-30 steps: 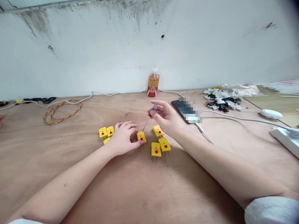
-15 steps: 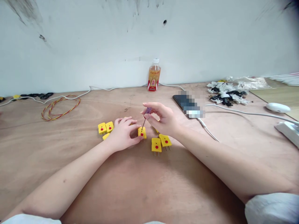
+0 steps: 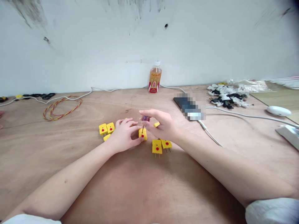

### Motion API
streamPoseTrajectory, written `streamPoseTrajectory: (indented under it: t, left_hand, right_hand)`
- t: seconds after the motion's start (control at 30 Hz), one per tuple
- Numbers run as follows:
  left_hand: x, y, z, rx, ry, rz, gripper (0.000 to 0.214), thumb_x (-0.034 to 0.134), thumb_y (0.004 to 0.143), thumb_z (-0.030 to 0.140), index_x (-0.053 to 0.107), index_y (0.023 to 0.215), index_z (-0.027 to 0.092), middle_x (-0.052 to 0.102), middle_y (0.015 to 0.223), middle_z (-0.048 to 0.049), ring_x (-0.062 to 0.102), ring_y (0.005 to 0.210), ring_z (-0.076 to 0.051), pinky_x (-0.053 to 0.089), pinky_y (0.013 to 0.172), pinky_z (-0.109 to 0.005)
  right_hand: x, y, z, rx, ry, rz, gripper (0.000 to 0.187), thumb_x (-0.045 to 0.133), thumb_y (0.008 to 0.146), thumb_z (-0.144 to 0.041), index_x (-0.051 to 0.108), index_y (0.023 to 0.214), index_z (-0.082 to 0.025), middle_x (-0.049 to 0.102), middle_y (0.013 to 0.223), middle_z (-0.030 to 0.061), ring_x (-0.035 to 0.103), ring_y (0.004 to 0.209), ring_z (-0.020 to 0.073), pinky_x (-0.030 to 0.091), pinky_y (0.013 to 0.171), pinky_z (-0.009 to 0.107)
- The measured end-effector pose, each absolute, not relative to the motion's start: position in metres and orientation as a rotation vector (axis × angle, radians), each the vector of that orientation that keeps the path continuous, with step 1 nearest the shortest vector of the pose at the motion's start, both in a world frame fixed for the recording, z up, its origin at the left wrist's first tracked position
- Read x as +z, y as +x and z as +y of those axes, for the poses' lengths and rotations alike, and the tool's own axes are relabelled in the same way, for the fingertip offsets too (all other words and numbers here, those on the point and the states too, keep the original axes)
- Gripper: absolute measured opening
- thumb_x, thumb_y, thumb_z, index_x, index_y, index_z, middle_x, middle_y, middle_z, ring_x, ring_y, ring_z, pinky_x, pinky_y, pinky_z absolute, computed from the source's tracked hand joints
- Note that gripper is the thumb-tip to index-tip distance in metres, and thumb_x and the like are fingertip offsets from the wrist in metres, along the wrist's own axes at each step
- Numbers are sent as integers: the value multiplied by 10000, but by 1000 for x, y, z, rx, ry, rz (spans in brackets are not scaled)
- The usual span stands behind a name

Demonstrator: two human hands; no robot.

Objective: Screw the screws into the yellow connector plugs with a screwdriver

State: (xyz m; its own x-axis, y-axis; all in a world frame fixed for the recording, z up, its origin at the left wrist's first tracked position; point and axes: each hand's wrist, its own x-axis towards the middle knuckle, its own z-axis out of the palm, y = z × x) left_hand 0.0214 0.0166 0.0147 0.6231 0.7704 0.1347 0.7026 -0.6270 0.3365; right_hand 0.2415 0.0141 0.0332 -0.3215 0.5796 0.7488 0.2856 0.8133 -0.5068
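Note:
My left hand [image 3: 125, 135] grips a yellow plug [image 3: 142, 133] with a red dot between thumb and fingers, down on the table. In my right hand [image 3: 162, 124] is a small screwdriver [image 3: 145, 118] with a purple handle, its thin shaft angled down to the hole in the top face of that plug. To the left, several more yellow plugs [image 3: 102, 129] lie partly behind my left hand. Two yellow plugs [image 3: 157, 147] with prongs toward me sit just below my right hand. Another yellow piece [image 3: 156, 124] shows partly behind the right fingers.
An orange drink bottle [image 3: 155, 77] stands by the wall. A phone [image 3: 184, 104] on a white cable lies to the right, with a pile of black and white parts [image 3: 226, 96] beyond. Coiled red-yellow wire [image 3: 54, 116] rests at left; a white power strip [image 3: 289, 135] at far right.
My right hand and the screwdriver have moved lower toward the plug, and the screwdriver stands more upright. The left hand keeps its hold. The whole view has shifted slightly.

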Motion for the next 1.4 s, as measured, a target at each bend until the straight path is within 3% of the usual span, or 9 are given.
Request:
streamPoseTrajectory:
  t: [0.2,0.4,0.6,0.7,1.07,1.23,1.4]
  left_hand:
    - [17,22,15,386,2601,1209,298,713,908,480,759,1158,325,692,1369,-52,485,1411,-360,294,1165,-581]
    - [16,24,15,417,2603,1216,309,762,861,437,761,1153,337,705,1336,-48,507,1389,-363,313,1142,-557]
    - [18,23,16,403,2593,1213,316,740,894,463,745,1185,339,706,1344,-38,490,1414,-349,306,1145,-552]
    - [18,23,17,386,2591,1209,310,729,903,480,748,1178,339,711,1340,-35,478,1426,-352,289,1152,-564]
    - [24,25,16,323,2621,1216,291,684,939,499,752,1149,311,713,1303,-52,528,1348,-352,339,1093,-557]
    - [27,25,17,261,2608,1218,322,659,944,515,752,1160,295,693,1365,-57,513,1366,-379,324,1107,-583]
    - [19,23,19,336,2598,1240,355,707,904,552,762,1167,319,710,1359,-48,483,1416,-371,285,1136,-587]
  right_hand:
    - [23,236,14,248,-672,-1901,330,618,1023,-277,659,1347,-319,717,912,25,685,753,159,613,698,305]
    - [26,232,6,536,-654,-1837,360,459,1090,-340,610,1414,-298,750,1202,85,742,1031,194,643,896,381]
    - [27,227,6,429,-735,-1792,193,623,1020,-311,729,1177,-271,709,945,50,695,805,165,611,730,317]
    - [25,225,6,362,-768,-1745,197,638,1005,-270,727,1181,-282,688,933,41,678,778,159,588,672,292]
    - [45,236,11,673,-606,-1999,336,471,1046,-242,711,1280,-267,792,1097,41,750,988,172,619,897,329]
    - [57,247,15,940,-533,-2123,334,526,1001,-184,732,1260,-223,786,1121,52,742,1003,170,610,879,289]
    - [47,250,24,864,-692,-1905,295,574,983,-204,705,1247,-217,756,992,37,719,914,168,599,847,319]
